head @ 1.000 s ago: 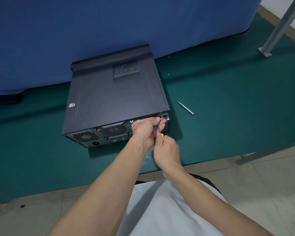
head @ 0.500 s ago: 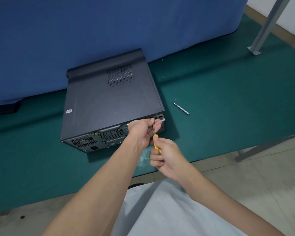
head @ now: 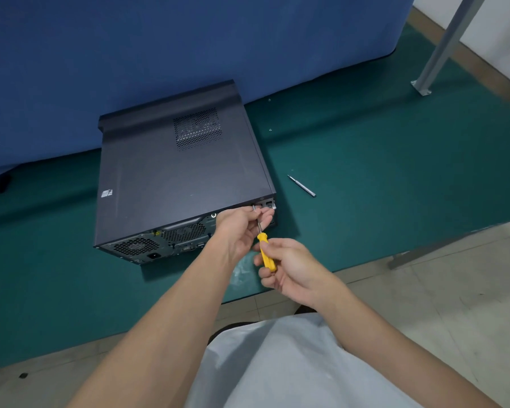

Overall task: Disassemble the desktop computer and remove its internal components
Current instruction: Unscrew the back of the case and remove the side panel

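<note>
A black desktop computer (head: 177,178) lies flat on the green mat (head: 395,178), its rear panel with fan grilles and power socket facing me. My right hand (head: 289,269) grips the yellow handle of a small screwdriver (head: 266,251). Its metal shaft points up at the rear panel's top right corner. My left hand (head: 242,228) is at that corner, fingers curled around the shaft near its tip. The side cover is closed on the case.
A loose silver screwdriver bit (head: 302,186) lies on the mat to the right of the case. A blue cloth wall (head: 189,48) stands behind. A grey metal post (head: 442,45) rises at the far right. Two small screws (head: 270,129) lie near the cloth.
My right hand has drawn back toward me, so more of the yellow handle and the shaft shows. My left hand stays at the corner. The camera view has shifted slightly.
</note>
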`<state>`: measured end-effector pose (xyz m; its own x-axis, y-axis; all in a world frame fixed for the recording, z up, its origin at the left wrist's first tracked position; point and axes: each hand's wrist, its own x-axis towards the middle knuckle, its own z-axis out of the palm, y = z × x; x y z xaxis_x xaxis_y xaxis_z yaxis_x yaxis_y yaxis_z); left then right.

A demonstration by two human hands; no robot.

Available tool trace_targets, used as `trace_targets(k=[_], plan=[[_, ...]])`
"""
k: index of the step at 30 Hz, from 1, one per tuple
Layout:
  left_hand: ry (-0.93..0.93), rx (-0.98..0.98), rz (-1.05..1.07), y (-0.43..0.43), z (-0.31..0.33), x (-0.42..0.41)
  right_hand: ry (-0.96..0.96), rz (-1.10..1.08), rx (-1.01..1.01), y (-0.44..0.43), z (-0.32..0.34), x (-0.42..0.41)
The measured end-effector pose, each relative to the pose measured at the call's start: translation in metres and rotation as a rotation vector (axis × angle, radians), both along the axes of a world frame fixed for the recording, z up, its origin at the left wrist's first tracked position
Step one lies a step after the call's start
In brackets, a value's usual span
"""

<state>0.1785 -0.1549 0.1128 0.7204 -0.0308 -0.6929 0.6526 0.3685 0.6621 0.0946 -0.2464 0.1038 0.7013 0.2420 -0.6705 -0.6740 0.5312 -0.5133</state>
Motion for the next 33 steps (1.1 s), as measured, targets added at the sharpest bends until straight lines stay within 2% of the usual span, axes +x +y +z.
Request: trace_targets(k=[3, 4, 5, 7, 10, 12, 14, 17, 19, 20, 21, 25, 27, 29, 32, 33], plan=[[-0.020, 0.197, 0.012, -0.001, 0.000, 0.000, -0.108, 0.173, -0.698, 0.012, -0.001, 0.002], [-0.021, 0.244, 0.026, -0.003, -0.002, 0.000, -0.129, 0.189, -0.821, 0.013, -0.004, 0.001], [-0.022, 0.265, 0.037, -0.005, -0.003, 0.000, -0.136, 0.184, -0.850, 0.012, -0.005, 0.002], [-0.017, 0.231, 0.051, -0.008, -0.002, 0.000, -0.107, 0.149, -0.676, 0.003, -0.003, 0.005], [0.011, 0.079, 0.070, -0.007, -0.002, -0.001, 0.005, 0.082, -0.151, -0.016, 0.006, 0.012], [0.021, 0.027, 0.080, -0.004, -0.002, -0.001, 0.041, 0.086, 0.006, -0.022, 0.008, 0.012], [0.018, 0.035, 0.077, -0.003, -0.002, -0.001, 0.027, 0.105, -0.110, -0.018, 0.005, 0.011], [0.008, 0.165, 0.075, -0.010, -0.001, -0.004, -0.058, 0.131, -0.569, -0.003, 0.000, 0.009], [0.029, 0.234, 0.105, -0.016, -0.002, -0.002, -0.112, 0.135, -0.774, 0.001, -0.004, 0.009], [0.041, 0.252, 0.120, -0.018, -0.003, -0.001, -0.115, 0.135, -0.769, 0.000, -0.005, 0.009], [0.050, 0.251, 0.126, -0.019, -0.003, 0.001, -0.101, 0.131, -0.675, -0.002, -0.005, 0.010], [0.066, 0.070, 0.061, -0.012, -0.002, 0.003, 0.051, 0.155, 0.001, -0.018, 0.000, 0.012], [0.070, -0.007, 0.045, -0.006, -0.002, 0.003, 0.072, 0.148, 0.115, -0.021, -0.001, 0.011], [0.069, 0.000, 0.055, -0.004, -0.003, 0.003, 0.034, 0.111, -0.003, -0.014, -0.003, 0.012], [0.041, 0.210, 0.089, -0.009, -0.003, 0.002, -0.059, 0.123, -0.471, 0.006, -0.004, 0.008], [0.035, 0.278, 0.106, -0.011, -0.005, 0.002, -0.074, 0.114, -0.555, 0.010, -0.006, 0.007]])
